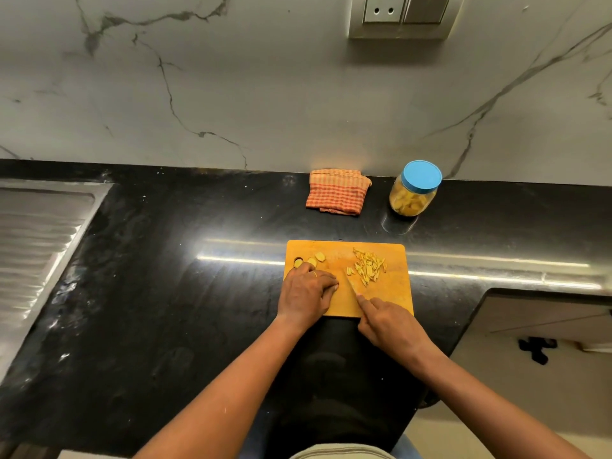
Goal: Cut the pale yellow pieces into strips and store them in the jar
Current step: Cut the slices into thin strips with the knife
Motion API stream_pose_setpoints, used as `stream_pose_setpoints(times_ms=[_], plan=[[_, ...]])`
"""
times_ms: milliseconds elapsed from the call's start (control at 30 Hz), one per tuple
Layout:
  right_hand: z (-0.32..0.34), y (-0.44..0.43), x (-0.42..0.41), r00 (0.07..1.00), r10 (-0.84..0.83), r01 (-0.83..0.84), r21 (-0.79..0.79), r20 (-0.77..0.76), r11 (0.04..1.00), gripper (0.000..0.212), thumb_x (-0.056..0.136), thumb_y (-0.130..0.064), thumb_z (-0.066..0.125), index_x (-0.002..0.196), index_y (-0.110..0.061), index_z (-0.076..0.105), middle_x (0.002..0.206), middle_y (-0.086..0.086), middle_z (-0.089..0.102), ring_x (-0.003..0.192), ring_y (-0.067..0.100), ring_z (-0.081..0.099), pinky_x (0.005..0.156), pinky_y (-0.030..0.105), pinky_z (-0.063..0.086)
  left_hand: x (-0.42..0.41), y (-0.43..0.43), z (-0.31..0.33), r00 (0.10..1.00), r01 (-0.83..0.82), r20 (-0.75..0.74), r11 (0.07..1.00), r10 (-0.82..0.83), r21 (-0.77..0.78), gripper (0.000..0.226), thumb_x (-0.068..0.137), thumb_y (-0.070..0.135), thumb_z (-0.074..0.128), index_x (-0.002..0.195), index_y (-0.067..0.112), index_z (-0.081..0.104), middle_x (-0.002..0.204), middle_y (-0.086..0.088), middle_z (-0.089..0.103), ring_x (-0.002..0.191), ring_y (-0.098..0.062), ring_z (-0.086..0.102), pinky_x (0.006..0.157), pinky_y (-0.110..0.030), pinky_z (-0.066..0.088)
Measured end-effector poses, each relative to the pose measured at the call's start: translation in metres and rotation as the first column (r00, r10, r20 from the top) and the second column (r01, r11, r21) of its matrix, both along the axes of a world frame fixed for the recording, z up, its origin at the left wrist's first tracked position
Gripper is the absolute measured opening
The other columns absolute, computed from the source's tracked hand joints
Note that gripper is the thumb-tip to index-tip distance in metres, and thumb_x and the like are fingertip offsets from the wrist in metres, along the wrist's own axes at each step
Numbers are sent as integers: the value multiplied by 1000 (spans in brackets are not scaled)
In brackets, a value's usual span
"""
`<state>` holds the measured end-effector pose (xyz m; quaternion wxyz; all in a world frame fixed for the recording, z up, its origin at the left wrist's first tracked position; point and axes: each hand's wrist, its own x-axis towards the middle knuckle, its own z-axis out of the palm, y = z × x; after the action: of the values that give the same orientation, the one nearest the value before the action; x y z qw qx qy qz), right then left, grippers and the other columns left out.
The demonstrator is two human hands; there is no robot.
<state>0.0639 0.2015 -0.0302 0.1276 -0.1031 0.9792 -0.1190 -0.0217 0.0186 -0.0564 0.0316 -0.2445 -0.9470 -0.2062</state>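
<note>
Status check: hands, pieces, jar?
Left hand curled on cutting board, anything under it hidden; right hand grips knife. Strips piled on board, uncut slices at far-left corner. Jar behind board, blue lid on.

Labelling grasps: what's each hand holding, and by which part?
Right hand grips the knife by its handle, forefinger along the blade's back. Left hand rests curled on the cutting board; anything under its fingers is hidden.
</note>
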Motion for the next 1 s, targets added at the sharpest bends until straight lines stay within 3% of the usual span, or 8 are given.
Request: stream_pose_setpoints(times_ms=[100,333,500,667,833,1000], plan=[[1,12,-4,998,-64,62,-48,-25,997,53,101,-34,38,150,-13,32,118,5,60,100,22,60,85,32,48,1,1,1,1000,-14,0,1000,14,8,12,83,36,73,89,28,78,91,16,74,87,-14,59,69,-31,51],[2,-9,4,998,-11,-1,-181,-68,983,49,97,-29,48,143,-12,45,101,7,64,85,23,61,74,33,49,0,-7,3,999,47,22,998,-47,38,8,81,29,75,86,24,79,88,13,74,87,-13,61,73,-28,53],[-1,-16,4,998,16,-26,-154,-66,988,49,97,-30,46,143,-14,45,101,7,64,85,24,61,73,36,51,-2,-17,4,994,103,32,993,-105,55,7,81,27,74,86,23,78,89,13,74,91,-10,62,76,-28,55],[-2,0,2,992,26,-33,-56,-120,998,47,94,-31,54,138,-14,52,87,5,62,71,23,61,60,36,51,-1,-19,5,992,123,24,992,-124,29,9,84,28,72,89,23,78,93,14,74,95,-9,61,81,-29,55],[2,11,-2,995,-7,3,-48,-98,999,52,97,-36,51,145,-17,43,97,6,62,81,24,62,69,36,52,0,-19,7,991,128,23,992,-128,21,11,85,28,71,91,23,78,95,14,74,97,-9,61,81,-28,55],[-1,6,0,986,69,-80,-64,-155,995,45,87,-32,60,127,-13,63,74,-1,58,56,15,57,47,28,47,-1,-20,8,992,124,21,992,-125,36,9,83,26,72,89,21,78,92,11,74,95,-12,62,76,-30,56]])
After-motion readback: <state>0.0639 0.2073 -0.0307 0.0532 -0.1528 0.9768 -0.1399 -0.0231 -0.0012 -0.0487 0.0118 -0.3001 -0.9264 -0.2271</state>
